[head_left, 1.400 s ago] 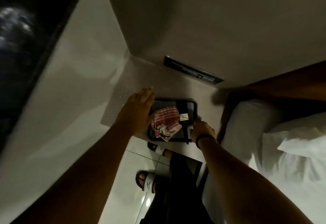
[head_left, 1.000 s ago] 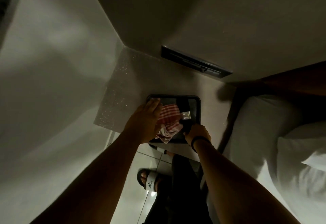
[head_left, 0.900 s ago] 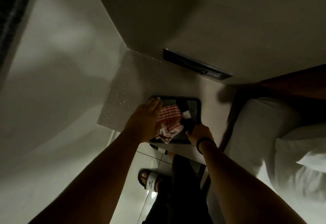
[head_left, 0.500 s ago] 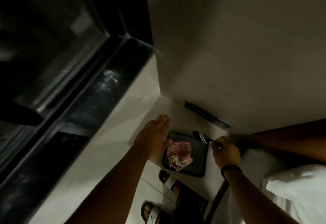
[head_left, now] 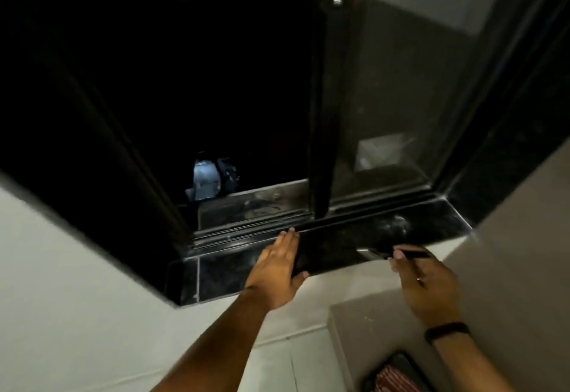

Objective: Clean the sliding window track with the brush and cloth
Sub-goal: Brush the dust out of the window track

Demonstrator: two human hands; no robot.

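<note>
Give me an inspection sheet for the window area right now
Surface: black sill, glossy, smudged at right.
Job's things: track with dusty rails; brush over the sill; red cloth in tray, bottom edge.
Clutter: nothing seen.
Grippers: left hand flat on the sill's front edge, fingertips near the track; right hand holds the brush.
Cables: nothing seen.
Surroundings: dark window, sash part open, pale walls.

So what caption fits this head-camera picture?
Left hand flat on the dark sill, right hand bringing the brush toward the window track.
</note>
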